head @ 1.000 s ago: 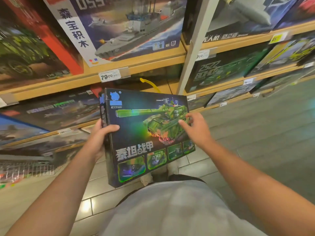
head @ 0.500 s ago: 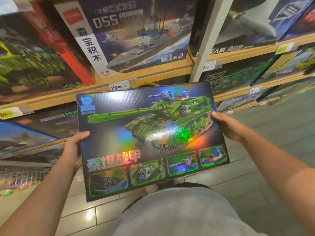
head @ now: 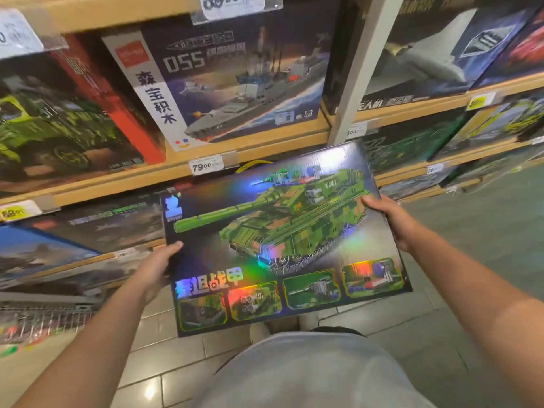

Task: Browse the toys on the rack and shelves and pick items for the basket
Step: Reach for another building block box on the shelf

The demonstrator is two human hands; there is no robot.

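Note:
A large dark box with a green tank picture and a shiny rainbow sheen, the tank box (head: 282,240), is held flat in front of me, its face turned up. My left hand (head: 153,269) grips its left edge, thumb on the front. My right hand (head: 388,219) grips the right edge near the top corner. The box hangs over the tiled floor, just in front of the wooden shelves (head: 176,172). No basket is in view.
The shelves hold big toy boxes: a warship box (head: 235,83), a green truck box (head: 53,122), a grey aircraft box (head: 426,54). A white upright post (head: 359,69) divides the shelf bays. Price tags (head: 206,164) line the edges. A wire rack (head: 44,319) sits low left.
The tank box has turned from edge-on to face-up and spread wide between both hands. My right hand slid to its right edge. The view has tilted upward and closer to the shelves.

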